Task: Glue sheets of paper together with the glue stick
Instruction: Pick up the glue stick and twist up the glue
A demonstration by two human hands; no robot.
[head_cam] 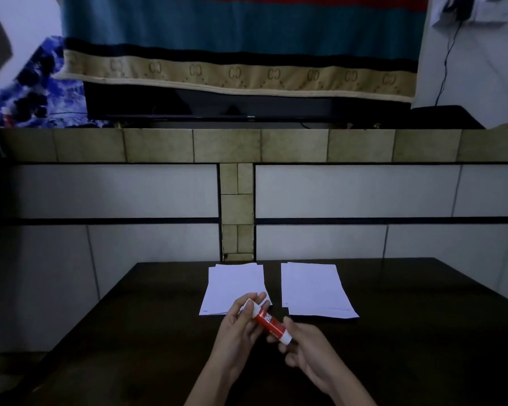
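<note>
I held the glue stick [269, 321] w/ both hands just above the bench [423, 332], long axis slanting from my left fingers [251, 303] pinching its white cap to my right fingers [288, 344] curled round its base, paper [232, 284] just beyond.

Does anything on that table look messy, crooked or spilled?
Only slightly: the left paper stack is fanned, its sheets' edges not lined up, while the right stack lies neater. Nothing is spilled. Both hands hold the glue stick.
</note>
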